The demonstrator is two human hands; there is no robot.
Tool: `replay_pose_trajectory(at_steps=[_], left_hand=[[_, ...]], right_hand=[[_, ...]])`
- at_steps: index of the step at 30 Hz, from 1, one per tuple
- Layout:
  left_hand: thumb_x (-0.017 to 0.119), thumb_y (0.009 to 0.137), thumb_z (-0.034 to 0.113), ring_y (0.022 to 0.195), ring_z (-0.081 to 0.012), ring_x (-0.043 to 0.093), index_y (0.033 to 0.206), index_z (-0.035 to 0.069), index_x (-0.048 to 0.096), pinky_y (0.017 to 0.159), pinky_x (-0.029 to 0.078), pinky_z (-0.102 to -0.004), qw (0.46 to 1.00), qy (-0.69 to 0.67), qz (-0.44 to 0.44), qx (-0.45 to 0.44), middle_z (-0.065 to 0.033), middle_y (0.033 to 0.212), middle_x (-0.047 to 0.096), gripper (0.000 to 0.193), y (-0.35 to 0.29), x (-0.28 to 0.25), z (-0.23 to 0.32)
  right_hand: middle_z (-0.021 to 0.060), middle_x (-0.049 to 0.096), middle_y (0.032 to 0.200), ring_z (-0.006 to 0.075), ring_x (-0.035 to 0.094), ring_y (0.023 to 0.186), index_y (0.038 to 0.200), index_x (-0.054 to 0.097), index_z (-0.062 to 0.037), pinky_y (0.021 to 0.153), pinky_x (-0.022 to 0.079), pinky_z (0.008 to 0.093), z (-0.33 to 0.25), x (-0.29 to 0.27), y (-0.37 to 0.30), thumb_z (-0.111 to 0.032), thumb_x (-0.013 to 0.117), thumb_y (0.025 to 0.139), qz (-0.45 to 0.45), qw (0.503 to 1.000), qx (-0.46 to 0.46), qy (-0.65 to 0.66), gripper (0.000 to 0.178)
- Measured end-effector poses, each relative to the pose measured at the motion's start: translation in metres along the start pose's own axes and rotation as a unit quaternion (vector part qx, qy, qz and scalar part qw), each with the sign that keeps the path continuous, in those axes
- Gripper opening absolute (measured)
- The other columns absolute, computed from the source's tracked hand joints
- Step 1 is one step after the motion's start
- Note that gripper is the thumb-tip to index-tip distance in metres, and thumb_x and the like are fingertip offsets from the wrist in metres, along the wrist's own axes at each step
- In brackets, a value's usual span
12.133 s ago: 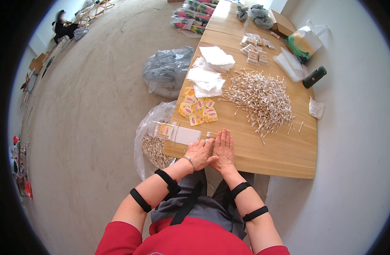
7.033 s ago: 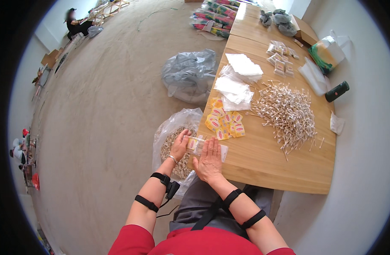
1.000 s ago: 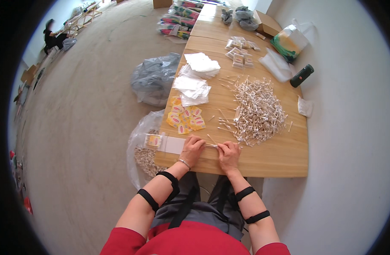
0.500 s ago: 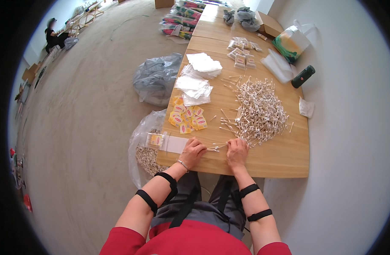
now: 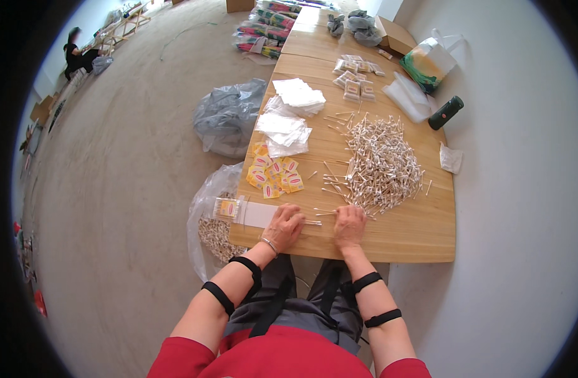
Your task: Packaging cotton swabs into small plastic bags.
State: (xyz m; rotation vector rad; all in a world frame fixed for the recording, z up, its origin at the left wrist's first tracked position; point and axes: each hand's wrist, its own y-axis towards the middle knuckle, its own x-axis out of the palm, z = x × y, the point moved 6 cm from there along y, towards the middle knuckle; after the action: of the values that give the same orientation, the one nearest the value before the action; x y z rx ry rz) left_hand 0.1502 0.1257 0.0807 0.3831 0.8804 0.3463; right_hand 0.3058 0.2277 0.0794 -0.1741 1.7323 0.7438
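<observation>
My left hand (image 5: 285, 227) is closed round a few cotton swabs (image 5: 312, 222), whose tips stick out to the right of the fingers. It rests on the table beside a white strip (image 5: 260, 215). At the strip's left end lies a clear pack of swabs (image 5: 227, 208) with a yellow card inside. My right hand (image 5: 350, 228) is curled at the near edge of a big heap of loose cotton swabs (image 5: 383, 164). Swabs (image 5: 325, 212) poke out left from its fingertips; how many it pinches is hidden.
Yellow cards (image 5: 275, 175) and white pouches (image 5: 286, 129) lie on the table's left side. Filled packs (image 5: 358, 79), a dark green bottle (image 5: 446, 113) and a cardboard box (image 5: 396, 36) are farther off. A bag of swabs (image 5: 216, 236) stands below the left edge; a wall (image 5: 515, 189) runs along the right.
Fewer swab tips now show beside my left hand, and they lie closer together. My right hand remains at the heap's edge. The whole view has shifted slightly.
</observation>
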Motion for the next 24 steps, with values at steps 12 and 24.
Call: replay_pose_trajectory(at_steps=[12,24], left_hand=[[0.066,0.075,0.005,0.114,-0.0317,0.048,0.107,0.002,0.057,0.101,0.038,-0.0416,1.000,-0.010,-0.021,-0.001,-0.0136,0.114,0.055,0.033,0.002,0.004,-0.004],[0.067,0.072,0.009,0.122,-0.0328,0.043,0.127,0.001,0.044,0.107,0.033,-0.0421,0.999,0.014,0.009,-0.050,-0.0181,0.126,0.049,0.060,0.006,-0.007,0.000]], right_hand=[[0.0007,0.055,0.083,0.0218,0.053,0.086,0.082,0.067,-0.0171,0.075,0.041,0.0375,-0.015,0.011,0.010,-0.019,0.064,0.079,-0.019,0.984,0.005,0.176,0.005],[0.0048,0.058,0.088,0.0262,0.054,0.090,0.088,0.066,-0.0116,0.079,0.043,0.0383,-0.052,0.023,0.015,-0.010,0.060,0.080,-0.078,0.949,-0.024,0.303,0.010]])
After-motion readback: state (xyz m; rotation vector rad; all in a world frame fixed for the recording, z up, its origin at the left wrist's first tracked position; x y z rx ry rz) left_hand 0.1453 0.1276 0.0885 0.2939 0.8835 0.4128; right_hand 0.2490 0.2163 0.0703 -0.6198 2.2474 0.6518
